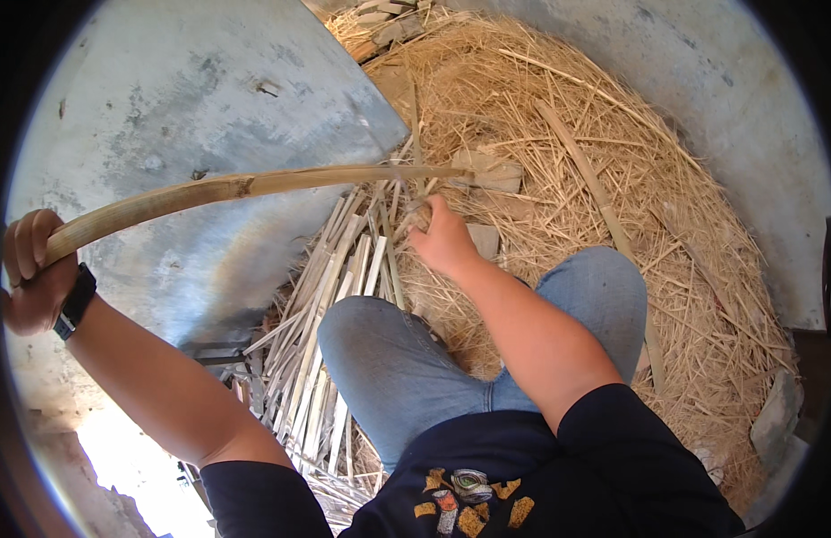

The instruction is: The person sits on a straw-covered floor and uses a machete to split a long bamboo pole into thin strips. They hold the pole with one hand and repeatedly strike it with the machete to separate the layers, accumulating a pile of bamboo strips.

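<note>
My left hand [41,273], with a dark watch on its wrist, is closed around the near end of a long split bamboo pole [245,186]. The pole runs to the right across the view, and a darker node shows partway along it. Its far end lies over a flat block [492,170] on the shavings. Just below that end, my right hand [442,235] is closed on a rounded, light-brown wooden-looking piece [419,216]. Most of this piece is hidden by the fingers, so its kind cannot be told.
Long pale bamboo strips [330,278] lie piled left of my knees. Straw-like shavings [559,108] cover the floor ahead and right, with another bamboo length [586,170] on them. A grey sheet [209,90] stands at left, and a grey wall [702,63] curves round the right.
</note>
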The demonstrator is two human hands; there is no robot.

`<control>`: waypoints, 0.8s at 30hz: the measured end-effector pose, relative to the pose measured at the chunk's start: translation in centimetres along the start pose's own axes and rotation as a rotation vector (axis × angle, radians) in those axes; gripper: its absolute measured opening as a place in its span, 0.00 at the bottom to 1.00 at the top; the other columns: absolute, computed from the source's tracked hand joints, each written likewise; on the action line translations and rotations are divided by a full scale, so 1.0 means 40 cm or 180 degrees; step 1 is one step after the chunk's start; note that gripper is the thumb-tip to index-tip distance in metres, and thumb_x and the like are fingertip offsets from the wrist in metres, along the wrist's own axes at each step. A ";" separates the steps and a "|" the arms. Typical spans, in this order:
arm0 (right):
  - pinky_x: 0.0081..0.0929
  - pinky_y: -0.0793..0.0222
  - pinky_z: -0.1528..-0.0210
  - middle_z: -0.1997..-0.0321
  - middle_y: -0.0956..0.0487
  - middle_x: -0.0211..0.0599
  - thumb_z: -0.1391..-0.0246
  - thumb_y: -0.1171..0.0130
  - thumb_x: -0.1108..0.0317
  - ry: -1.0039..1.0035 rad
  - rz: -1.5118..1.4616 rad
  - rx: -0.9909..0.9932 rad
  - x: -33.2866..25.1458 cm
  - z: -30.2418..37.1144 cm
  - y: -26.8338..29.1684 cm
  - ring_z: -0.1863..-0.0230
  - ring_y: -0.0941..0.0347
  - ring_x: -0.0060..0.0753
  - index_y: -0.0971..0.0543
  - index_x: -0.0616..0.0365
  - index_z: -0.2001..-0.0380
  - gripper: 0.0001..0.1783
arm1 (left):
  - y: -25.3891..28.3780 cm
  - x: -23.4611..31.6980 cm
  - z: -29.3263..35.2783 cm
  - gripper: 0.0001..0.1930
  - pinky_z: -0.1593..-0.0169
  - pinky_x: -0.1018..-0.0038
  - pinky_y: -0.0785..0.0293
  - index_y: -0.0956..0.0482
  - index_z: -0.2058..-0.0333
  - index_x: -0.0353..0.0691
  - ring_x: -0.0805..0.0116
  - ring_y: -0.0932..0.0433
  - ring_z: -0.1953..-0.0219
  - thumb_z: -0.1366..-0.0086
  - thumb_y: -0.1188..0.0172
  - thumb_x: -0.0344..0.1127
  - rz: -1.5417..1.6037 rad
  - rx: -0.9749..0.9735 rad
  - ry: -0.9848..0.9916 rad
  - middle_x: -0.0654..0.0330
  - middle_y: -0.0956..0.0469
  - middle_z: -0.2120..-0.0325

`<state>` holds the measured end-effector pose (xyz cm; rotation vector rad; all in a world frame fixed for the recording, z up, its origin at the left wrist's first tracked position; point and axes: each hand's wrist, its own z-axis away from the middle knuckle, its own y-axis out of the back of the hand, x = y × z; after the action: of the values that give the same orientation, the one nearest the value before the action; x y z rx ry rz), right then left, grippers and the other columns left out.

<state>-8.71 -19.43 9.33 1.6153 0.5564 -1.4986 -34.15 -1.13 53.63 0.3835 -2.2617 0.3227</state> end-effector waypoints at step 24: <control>0.17 0.34 0.75 0.76 0.30 0.23 0.42 0.36 0.68 -0.1106 -0.2708 -0.1990 -0.211 0.024 0.053 0.81 0.36 0.14 0.28 0.54 0.63 0.10 | 0.060 0.006 0.049 0.17 0.73 0.81 0.45 0.32 0.74 0.51 0.80 0.47 0.86 0.50 0.28 0.45 0.0169 0.0370 0.0155 0.77 0.45 0.89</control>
<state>-9.18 -19.52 18.08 0.6093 1.4472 -1.8667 -36.51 0.36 52.28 0.3721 -2.2144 0.4875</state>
